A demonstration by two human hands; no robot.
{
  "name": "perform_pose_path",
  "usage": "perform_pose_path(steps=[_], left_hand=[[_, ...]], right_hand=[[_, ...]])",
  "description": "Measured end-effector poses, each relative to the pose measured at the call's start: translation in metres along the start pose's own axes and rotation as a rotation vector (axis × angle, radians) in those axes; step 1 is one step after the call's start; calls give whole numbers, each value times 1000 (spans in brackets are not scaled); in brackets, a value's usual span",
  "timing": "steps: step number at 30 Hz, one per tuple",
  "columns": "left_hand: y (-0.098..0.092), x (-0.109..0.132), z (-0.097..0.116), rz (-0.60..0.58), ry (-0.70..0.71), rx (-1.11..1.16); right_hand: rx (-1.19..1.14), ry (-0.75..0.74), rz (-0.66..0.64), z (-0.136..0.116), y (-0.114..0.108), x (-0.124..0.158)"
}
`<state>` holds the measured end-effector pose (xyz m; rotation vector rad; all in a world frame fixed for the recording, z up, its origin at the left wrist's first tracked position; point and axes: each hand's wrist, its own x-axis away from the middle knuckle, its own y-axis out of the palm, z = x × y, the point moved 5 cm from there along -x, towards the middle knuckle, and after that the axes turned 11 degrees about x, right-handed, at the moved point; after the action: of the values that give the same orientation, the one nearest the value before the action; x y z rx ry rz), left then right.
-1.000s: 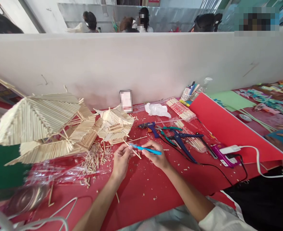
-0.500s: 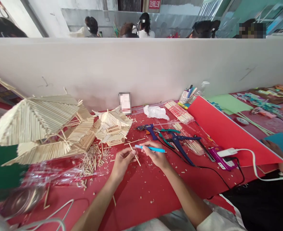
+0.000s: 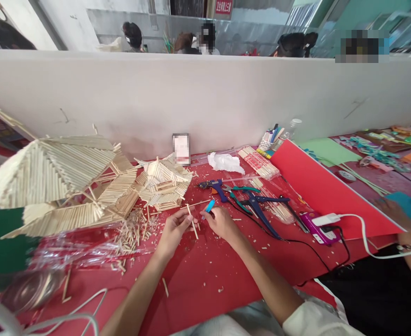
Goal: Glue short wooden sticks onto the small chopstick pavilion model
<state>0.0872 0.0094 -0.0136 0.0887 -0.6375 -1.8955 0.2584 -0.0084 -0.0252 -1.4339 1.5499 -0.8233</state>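
My left hand [image 3: 173, 229] pinches a thin wooden stick [image 3: 192, 220] over the red table [image 3: 205, 270]. Close beside it my right hand [image 3: 220, 222] grips a light blue craft knife [image 3: 209, 206], its blue end pointing up and away, its tip by the stick. A model house of wooden sticks [image 3: 56, 179] stands at the left, with a smaller stick roof piece [image 3: 165, 182] behind my hands. Cut stick scraps [image 3: 135, 233] lie between them.
A blue glue gun [image 3: 214, 185], green-handled pliers [image 3: 242, 192] and blue cutters [image 3: 263, 205] lie right of my hands. A purple device [image 3: 319, 228] with a white plug and cable sits nearby. Another person's hand [image 3: 389, 210] rests at the right. A white partition [image 3: 205, 98] runs behind.
The blue knife has swung from lying sideways to pointing up and away. Both hands have drawn slightly closer together around the stick.
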Motion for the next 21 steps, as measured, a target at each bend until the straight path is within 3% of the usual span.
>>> perform_pose_path(steps=[6,15,18,21], left_hand=[[5,4,5,-68,37,-30],[9,14,16,-165,50,-160],[7,13,13,-155,30,-163],[7,13,9,-154,20,-162]], right_hand=[[140,-30,21,-13,-5,-9],[304,-8,-91,-18,-10,-6],[276,-14,-9,-6,-22,-7],[375,63,114,28,-51,-11]])
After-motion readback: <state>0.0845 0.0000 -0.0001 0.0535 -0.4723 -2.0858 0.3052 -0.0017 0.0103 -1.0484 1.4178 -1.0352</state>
